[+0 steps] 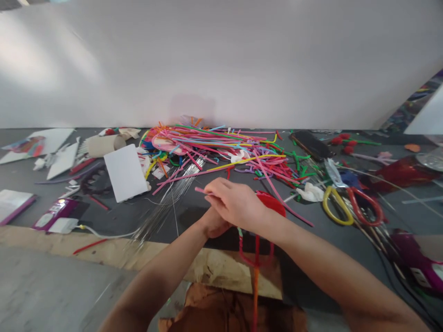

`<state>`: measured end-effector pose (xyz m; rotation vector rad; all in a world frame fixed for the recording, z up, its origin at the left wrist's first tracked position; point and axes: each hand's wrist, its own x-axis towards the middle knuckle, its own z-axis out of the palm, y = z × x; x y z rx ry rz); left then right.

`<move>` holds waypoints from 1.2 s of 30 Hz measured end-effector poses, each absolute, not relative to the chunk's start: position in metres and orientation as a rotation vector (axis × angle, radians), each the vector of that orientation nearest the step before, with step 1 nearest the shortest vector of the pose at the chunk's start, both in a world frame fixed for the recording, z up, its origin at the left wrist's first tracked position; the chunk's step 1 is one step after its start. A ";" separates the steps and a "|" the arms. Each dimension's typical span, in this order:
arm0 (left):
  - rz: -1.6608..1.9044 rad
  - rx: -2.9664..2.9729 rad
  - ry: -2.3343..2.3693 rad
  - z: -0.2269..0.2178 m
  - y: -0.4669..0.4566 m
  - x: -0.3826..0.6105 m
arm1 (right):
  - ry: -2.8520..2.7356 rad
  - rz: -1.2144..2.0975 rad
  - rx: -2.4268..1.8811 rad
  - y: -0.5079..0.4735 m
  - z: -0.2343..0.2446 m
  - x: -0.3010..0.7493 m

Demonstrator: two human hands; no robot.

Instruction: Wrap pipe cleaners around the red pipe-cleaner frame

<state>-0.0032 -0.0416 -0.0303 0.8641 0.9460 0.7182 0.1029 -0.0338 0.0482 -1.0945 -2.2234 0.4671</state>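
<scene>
My right hand (231, 203) is closed in a pinch, and the tip of a pink pipe cleaner (200, 190) sticks out to the left of its fingers. Under it lies my left hand (215, 225), its fingers curled and largely hidden by the right. A pipe-cleaner piece (256, 253) hangs just right of my left hand, which appears to grip its upper end. That piece has a red and orange stem, a pinkish loop and a round red part (272, 203), partly covered by my right wrist.
Beyond my hands spreads a heap of coloured pipe cleaners (207, 140). Thin bare wires (169, 203) lie left of centre, near a white card (125, 173) and a cardboard tube (101, 145). To the right are scissors (337, 206) with yellow and red handles. Purple glue-gun-like devices (57, 213) flank both sides.
</scene>
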 end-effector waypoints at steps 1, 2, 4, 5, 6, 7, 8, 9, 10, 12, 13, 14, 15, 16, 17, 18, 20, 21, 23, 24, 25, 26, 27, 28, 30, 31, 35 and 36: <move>0.704 0.825 0.895 -0.030 -0.040 -0.004 | -2.185 0.491 -1.071 -0.034 0.050 0.112; 0.685 0.761 0.811 -0.030 -0.039 -0.005 | -2.125 0.506 -1.082 -0.035 0.052 0.125; 0.651 0.631 0.660 -0.025 -0.036 -0.008 | -2.008 0.495 -1.184 -0.040 0.052 0.155; 0.642 0.584 0.621 -0.023 -0.034 -0.009 | -1.981 0.475 -1.281 -0.044 0.050 0.172; 0.644 0.559 0.607 -0.020 -0.033 -0.011 | -1.995 0.467 -1.361 -0.048 0.047 0.187; 0.650 0.547 0.607 -0.018 -0.032 -0.012 | -2.014 0.480 -1.419 -0.053 0.042 0.200; 0.658 0.542 0.615 -0.017 -0.031 -0.013 | -2.041 0.513 -1.463 -0.059 0.036 0.211; 0.666 0.539 0.626 -0.016 -0.030 -0.013 | -2.085 0.517 -1.457 -0.064 0.029 0.219; 0.673 0.536 0.641 -0.016 -0.029 -0.013 | -2.133 0.490 -1.448 -0.069 0.021 0.224; 0.687 0.532 0.674 -0.017 -0.027 -0.013 | -2.237 0.359 -1.452 -0.076 0.006 0.227; 0.692 0.534 0.689 -0.017 -0.026 -0.012 | -2.281 0.283 -1.457 -0.078 0.000 0.226; 0.695 0.538 0.702 -0.017 -0.026 -0.012 | -2.318 0.219 -1.462 -0.079 -0.004 0.223; 0.696 0.545 0.715 -0.017 -0.025 -0.012 | -2.346 0.175 -1.465 -0.080 -0.007 0.220; 0.693 0.555 0.728 -0.017 -0.025 -0.011 | -2.364 0.155 -1.465 -0.080 -0.008 0.217; 0.687 0.567 0.741 -0.016 -0.024 -0.011 | -2.377 0.156 -1.462 -0.080 -0.009 0.215; 0.679 0.583 0.758 -0.016 -0.024 -0.011 | -2.386 0.170 -1.458 -0.080 -0.009 0.212; 0.646 0.650 0.819 -0.017 -0.024 -0.011 | -2.380 0.191 -1.454 -0.080 -0.010 0.210; 0.625 0.721 0.871 -0.017 -0.024 -0.012 | -2.359 0.188 -1.460 -0.079 -0.011 0.210; 0.619 0.981 1.032 -0.019 -0.023 -0.014 | -2.294 0.176 -1.493 -0.079 -0.015 0.211; 0.639 1.161 1.126 -0.020 -0.023 -0.016 | -2.263 0.176 -1.516 -0.078 -0.017 0.212; 0.673 1.351 1.213 -0.020 -0.022 -0.017 | -2.242 0.186 -1.543 -0.078 -0.019 0.214; 0.709 1.529 1.285 -0.020 -0.021 -0.019 | -2.233 0.200 -1.571 -0.078 -0.021 0.215; 0.739 1.675 1.337 -0.021 -0.020 -0.020 | -2.232 0.211 -1.600 -0.077 -0.023 0.216; 0.755 1.780 1.366 -0.021 -0.019 -0.020 | -2.238 0.213 -1.630 -0.077 -0.023 0.216; 0.756 1.892 1.370 -0.021 -0.017 -0.021 | -2.262 0.190 -1.674 -0.078 -0.023 0.216; 0.751 1.924 1.347 -0.021 -0.016 -0.021 | -2.274 0.170 -1.687 -0.078 -0.022 0.216; 0.685 2.050 1.108 -0.022 -0.016 -0.021 | -2.282 0.093 -1.731 -0.078 -0.019 0.217; 0.653 2.063 1.050 -0.022 -0.016 -0.022 | -2.271 0.078 -1.741 -0.078 -0.019 0.217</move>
